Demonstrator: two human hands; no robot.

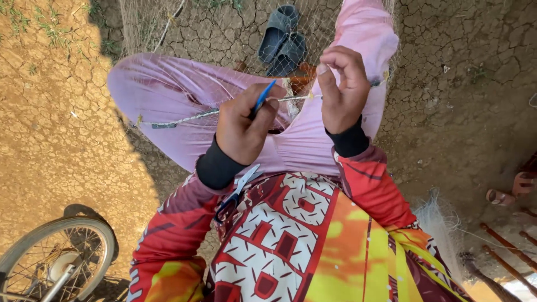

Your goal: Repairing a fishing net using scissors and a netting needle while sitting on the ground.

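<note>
Your left hand [244, 127] is closed around a thin blue tool [262, 99], and its tip pokes up above your fingers. Your right hand [342, 86] is curled shut, with the thumb and fingers pinching something very fine; it looks like thread of the net, but it is too thin to be sure. A pale cord [190, 117] runs across your lap from the left and passes between your two hands, close to both. A thin fishing net [224, 33] lies over your pink trousers [162, 89] and the ground in front of you. A small pair of scissors [238, 190] hangs just under your left wrist, against your bright red and yellow shirt [302, 246]. Two dark sandals [282, 39] lie on the cracked, dry ground [447, 84] past your knees. A bicycle wheel [56, 260] stands at the bottom left. More net [439, 223] is bunched up by your right side.
</note>
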